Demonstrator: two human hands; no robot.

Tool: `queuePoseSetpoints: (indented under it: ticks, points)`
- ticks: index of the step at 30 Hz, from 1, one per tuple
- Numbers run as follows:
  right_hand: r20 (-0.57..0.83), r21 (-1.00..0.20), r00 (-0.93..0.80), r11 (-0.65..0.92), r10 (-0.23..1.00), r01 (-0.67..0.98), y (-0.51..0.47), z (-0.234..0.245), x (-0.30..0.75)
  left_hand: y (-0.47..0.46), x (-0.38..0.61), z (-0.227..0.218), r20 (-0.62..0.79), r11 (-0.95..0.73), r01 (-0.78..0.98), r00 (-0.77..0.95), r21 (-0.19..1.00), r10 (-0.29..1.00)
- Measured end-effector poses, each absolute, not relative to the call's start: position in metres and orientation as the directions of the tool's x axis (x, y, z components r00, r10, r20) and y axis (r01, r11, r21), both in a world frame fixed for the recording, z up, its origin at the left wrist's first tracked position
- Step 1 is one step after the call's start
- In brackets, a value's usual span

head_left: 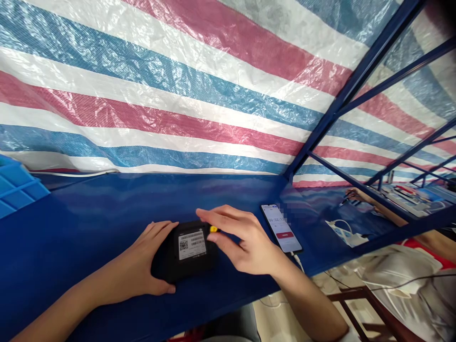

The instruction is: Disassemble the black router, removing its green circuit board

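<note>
Black device (190, 254) on blue table (107, 213), long axis roughly left to right; left hand (144, 261) clamped round left end; right hand (245, 240), on opposite side, pinches yellow piece (213, 229) at far right corner

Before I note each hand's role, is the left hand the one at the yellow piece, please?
No, the right hand is at the yellow piece, while the left hand is on the black device.

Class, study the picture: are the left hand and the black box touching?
Touching. The head view shows the left hand around one end of the black box, fingers against its far edge, thumb at the near one.
</note>
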State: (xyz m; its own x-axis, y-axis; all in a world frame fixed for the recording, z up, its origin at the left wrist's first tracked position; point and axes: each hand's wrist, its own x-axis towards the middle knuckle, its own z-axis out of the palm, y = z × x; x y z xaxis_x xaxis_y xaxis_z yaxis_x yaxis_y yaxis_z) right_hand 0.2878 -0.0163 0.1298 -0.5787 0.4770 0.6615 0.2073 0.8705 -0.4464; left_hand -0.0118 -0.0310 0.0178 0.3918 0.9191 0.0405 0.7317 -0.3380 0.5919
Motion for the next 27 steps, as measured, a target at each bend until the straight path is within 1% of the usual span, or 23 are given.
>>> queuePoseSetpoints:
  ticks: [3,5,10,12,15,16,18,21,23,25,27]
  points:
    - [0.756,-0.408,-0.432,0.87,0.492,0.277,-0.014,0.12,0.284,-0.028,-0.014,0.018,0.013,-0.367,0.728,0.442,0.579,0.897]
    - [0.775,-0.408,-0.399,0.87,0.49,0.277,-0.014,0.118,0.283,-0.027,-0.016,0.017,0.021,-0.374,0.729,0.443,0.573,0.896]
    - [0.673,-0.503,-0.572,0.857,0.468,0.111,-0.014,0.127,0.286,-0.029,-0.015,0.01,0.018,-0.347,0.736,0.415,0.581,0.91]
    - [0.673,-0.505,-0.559,0.853,0.484,0.13,-0.012,0.127,0.286,-0.03,-0.014,0.008,0.025,-0.327,0.742,0.387,0.585,0.922]
    - [0.723,-0.478,-0.449,0.85,0.525,0.223,-0.01,0.123,0.285,-0.029,-0.014,0.012,0.003,-0.329,0.748,0.4,0.576,0.916]
    - [0.73,-0.468,-0.439,0.851,0.524,0.238,-0.011,0.122,0.285,-0.029,-0.014,0.015,-0.009,-0.331,0.749,0.41,0.574,0.912]
    - [0.718,-0.463,-0.478,0.86,0.506,0.215,-0.012,0.124,0.286,-0.029,-0.013,0.022,-0.04,-0.342,0.742,0.443,0.577,0.895]
    - [0.675,-0.499,-0.564,0.858,0.475,0.125,-0.015,0.13,0.289,-0.03,-0.011,0.029,-0.028,-0.341,0.743,0.435,0.576,0.9]
    - [0.669,-0.523,-0.566,0.846,0.481,0.102,-0.014,0.132,0.29,-0.03,-0.011,0.029,-0.012,-0.341,0.742,0.425,0.577,0.905]
    - [0.684,-0.52,-0.526,0.844,0.505,0.134,-0.013,0.13,0.289,-0.03,-0.012,0.028,-0.009,-0.346,0.74,0.43,0.577,0.903]
    - [0.706,-0.486,-0.476,0.848,0.524,0.211,-0.011,0.127,0.287,-0.029,-0.014,0.026,-0.017,-0.347,0.741,0.435,0.575,0.9]
